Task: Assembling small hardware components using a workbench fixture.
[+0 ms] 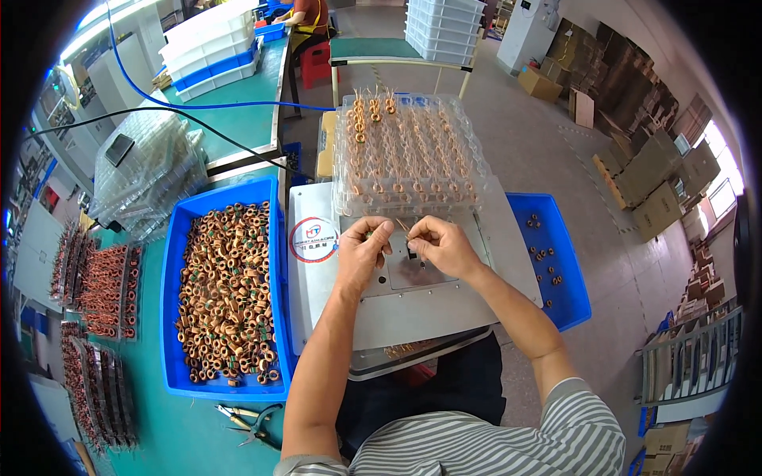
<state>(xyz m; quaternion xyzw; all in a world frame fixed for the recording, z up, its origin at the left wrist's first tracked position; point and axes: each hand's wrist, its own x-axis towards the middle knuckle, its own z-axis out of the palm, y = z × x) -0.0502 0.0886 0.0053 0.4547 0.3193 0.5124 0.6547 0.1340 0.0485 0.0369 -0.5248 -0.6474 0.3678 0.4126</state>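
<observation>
Over a pale metal work plate, my left hand and my right hand are raised close together, fingers pinched. Thin copper wire ends stick up at the fingertips of my right hand. Whatever the left fingers pinch is hidden behind them. Just below my right fingertips, a small dark opening shows in the plate. Directly beyond both hands stands a stack of clear plastic trays; rows of copper coils fill it, with a few wound ring coils lying on top at the far left.
At left, a blue bin holds many wound ring coils; pliers lie in front of it. Another blue bin at right holds several coils. Bundles of wired coils sit far left. A blue cable crosses behind. Someone in red sits beyond.
</observation>
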